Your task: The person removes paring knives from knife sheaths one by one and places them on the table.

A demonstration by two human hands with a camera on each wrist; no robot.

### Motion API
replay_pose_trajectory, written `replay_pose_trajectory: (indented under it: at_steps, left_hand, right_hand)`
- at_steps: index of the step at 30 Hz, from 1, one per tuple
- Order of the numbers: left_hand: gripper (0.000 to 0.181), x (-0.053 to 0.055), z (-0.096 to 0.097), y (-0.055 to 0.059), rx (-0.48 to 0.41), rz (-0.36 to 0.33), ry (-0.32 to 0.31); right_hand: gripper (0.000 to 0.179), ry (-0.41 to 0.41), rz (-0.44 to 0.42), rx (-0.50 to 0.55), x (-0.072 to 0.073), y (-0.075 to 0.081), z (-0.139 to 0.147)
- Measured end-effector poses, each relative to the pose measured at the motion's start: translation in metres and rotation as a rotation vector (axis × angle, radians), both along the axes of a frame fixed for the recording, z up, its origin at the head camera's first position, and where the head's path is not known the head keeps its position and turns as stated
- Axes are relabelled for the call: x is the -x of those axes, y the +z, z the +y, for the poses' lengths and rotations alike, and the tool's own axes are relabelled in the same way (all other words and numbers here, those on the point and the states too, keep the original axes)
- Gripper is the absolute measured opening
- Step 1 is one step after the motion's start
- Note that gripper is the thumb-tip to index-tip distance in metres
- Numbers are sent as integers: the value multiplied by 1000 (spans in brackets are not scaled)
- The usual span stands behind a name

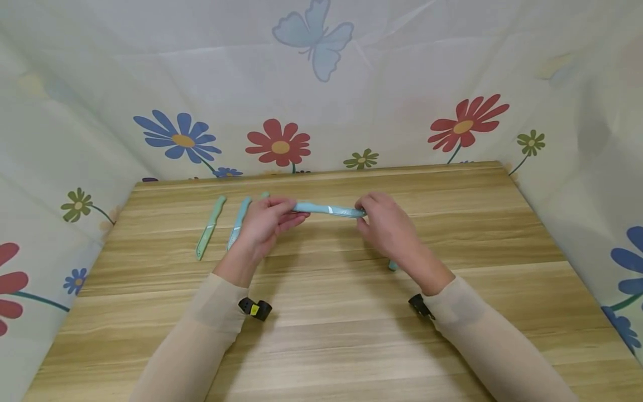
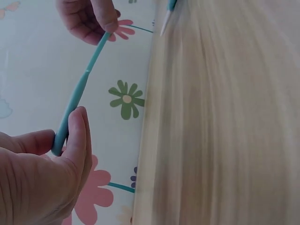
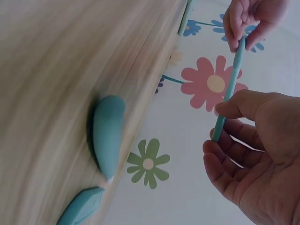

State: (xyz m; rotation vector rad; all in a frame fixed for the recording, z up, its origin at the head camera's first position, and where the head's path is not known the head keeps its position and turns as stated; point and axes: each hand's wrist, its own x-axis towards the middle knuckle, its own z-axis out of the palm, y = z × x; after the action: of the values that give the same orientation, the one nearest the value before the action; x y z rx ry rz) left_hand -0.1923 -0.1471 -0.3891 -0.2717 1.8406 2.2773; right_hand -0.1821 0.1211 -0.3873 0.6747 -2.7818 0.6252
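Note:
A light-blue sheathed knife (image 1: 329,210) is held level above the table between both hands. My left hand (image 1: 266,223) pinches its handle end between thumb and fingers. My right hand (image 1: 387,223) pinches the other end, where the blade cover is. Beneath the right hand, mostly hidden in the head view, a teal handle (image 3: 108,136) lies on the table. Beside it in the right wrist view is a flat teal piece (image 3: 82,206), cut off by the frame edge. The left wrist view shows a pale blade (image 2: 166,22) projecting from a teal handle.
On the left of the wooden table (image 1: 321,346) lie a green sheathed knife (image 1: 211,228) and a blue one (image 1: 238,223). The tip of another green handle (image 1: 265,195) shows behind the left hand. A flower-printed curtain (image 1: 382,100) borders the table's back and sides.

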Motion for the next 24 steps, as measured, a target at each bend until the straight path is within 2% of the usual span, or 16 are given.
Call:
replay_pose_trajectory:
  at_steps: [10,19,24]
  left_hand:
    - [22,-13,4,-7,-70,-27,0]
    - [38,-20,7,-11,-136,-55,-36]
    - [29,-23,9,-12,-158,-56,-54]
  right_hand:
    - [20,60,85,0,-1,-1,11]
    - [20,139,124,13,-1,-2,21]
    - [20,170,121,23,-1,-3,26]
